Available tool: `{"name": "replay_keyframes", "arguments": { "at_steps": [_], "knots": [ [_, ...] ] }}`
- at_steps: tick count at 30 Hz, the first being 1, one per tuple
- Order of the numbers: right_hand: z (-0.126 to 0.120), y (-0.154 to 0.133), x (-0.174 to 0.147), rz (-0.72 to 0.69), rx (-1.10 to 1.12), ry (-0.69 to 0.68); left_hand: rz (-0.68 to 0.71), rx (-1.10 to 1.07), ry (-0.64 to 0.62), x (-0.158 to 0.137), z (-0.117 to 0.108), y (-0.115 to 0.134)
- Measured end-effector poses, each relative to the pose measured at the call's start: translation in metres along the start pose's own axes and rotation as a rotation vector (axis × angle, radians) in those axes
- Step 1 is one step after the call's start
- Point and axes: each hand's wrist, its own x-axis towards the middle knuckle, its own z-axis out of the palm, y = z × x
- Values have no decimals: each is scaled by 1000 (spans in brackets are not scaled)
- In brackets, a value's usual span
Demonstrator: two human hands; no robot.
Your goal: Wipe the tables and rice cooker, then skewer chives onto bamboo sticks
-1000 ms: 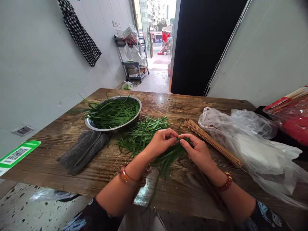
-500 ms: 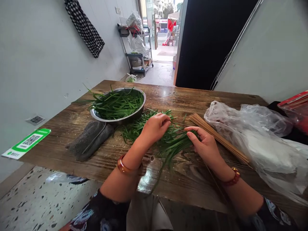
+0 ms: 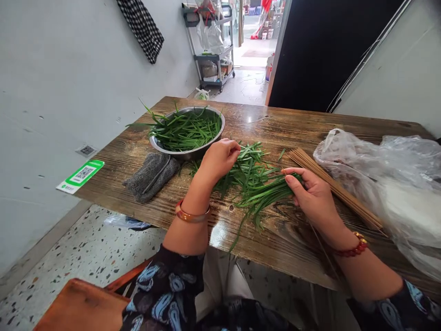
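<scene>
My right hand [image 3: 312, 191] is closed around a bunch of garlic chives [image 3: 263, 195], whose leaves trail left across the table. A thin bamboo skewer [image 3: 322, 243] is in the same hand; its tip pokes out by the thumb and its long end slants down below the palm. My left hand [image 3: 222, 158] hovers over a loose pile of cut chives [image 3: 253, 161], fingers pinched together. Whatever lies between those fingers is hidden. Just behind and left of it, a metal bowl [image 3: 222, 131] holds many more chives.
On the wooden table [image 3: 292, 122], a bundle of bamboo skewers [image 3: 339, 195] lies right of my right hand. Beyond it are clear plastic bags [image 3: 406, 184]. A dark grey mesh cloth [image 3: 151, 177] and a green QR card [image 3: 81, 177] lie left. An orange-brown stool [image 3: 82, 305] stands below.
My view has tilted down and turned left, so the table sits higher and further right. My left hand stays pinched near the pile; my right hand keeps its hold on chives and skewer.
</scene>
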Motion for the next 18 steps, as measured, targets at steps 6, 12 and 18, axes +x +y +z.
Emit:
{"name": "replay_keyframes", "arguments": {
  "at_steps": [6,12,18],
  "knots": [
    [1,2,0,-18,-35,-7,79,79,-103,3,13,3],
    [2,8,1,-93,-87,-33,-28,428,-182,-2,19,5],
    [3,7,2,-111,-130,-36,-63,451,-128,-2,16,8]
  ]
}}
